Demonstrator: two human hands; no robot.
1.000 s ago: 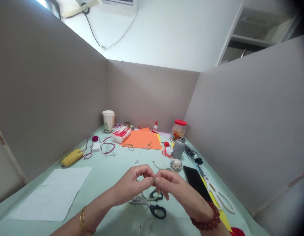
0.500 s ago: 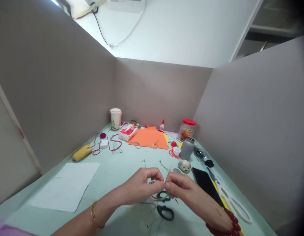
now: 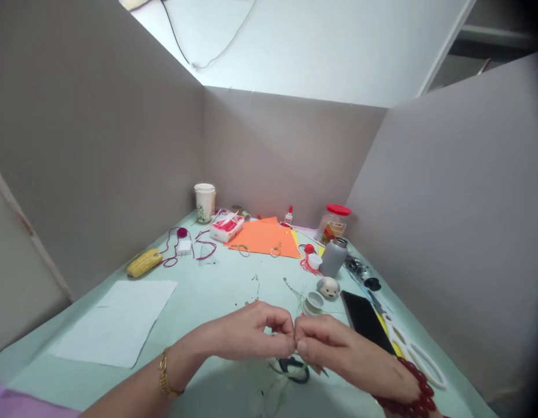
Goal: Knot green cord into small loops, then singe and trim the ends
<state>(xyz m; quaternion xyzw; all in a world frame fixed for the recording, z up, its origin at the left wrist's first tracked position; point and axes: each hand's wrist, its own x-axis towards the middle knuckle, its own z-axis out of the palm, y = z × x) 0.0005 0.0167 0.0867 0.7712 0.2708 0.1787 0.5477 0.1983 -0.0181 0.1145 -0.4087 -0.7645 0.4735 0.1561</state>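
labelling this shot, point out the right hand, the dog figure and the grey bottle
Right hand (image 3: 333, 342), head view: back of hand
Dog figure (image 3: 328, 287), head view: its front
Grey bottle (image 3: 333, 259), head view: its body

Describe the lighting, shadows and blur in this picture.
Head view: the white wall is brightest, the gray partitions dimmer; head view: a soft shadow darkens the pale green tabletop below the left hand and right hand; head view: fine detail between them is unclear; head view: the upper right corner falls into blurred darkness.
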